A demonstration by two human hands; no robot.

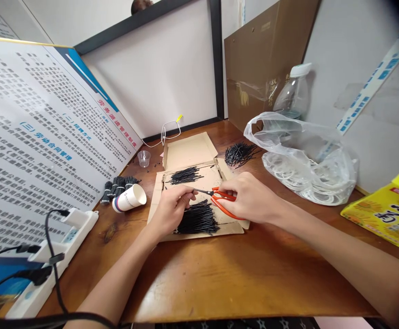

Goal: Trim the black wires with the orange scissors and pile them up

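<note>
Wooden desk (220, 274) hemmed by partition walls and a printed board. Nearest, a white power strip (53, 253) trails black cords. The left hand (170, 211) pinches a thin black wire piece, and the right hand (250, 197) grips orange-handled scissors (221, 199), their blades meeting it above a flattened cardboard box (194, 157). A heap of black wire pieces (198, 219) lies just below on that cardboard. Likely risks: the blades sit close to the left fingertips, and a clipped end could fly off. A tipped paper cup (130, 198) lies left; beyond, a plastic bag of white rings (305, 160). The pinched piece itself is barely visible.
</note>
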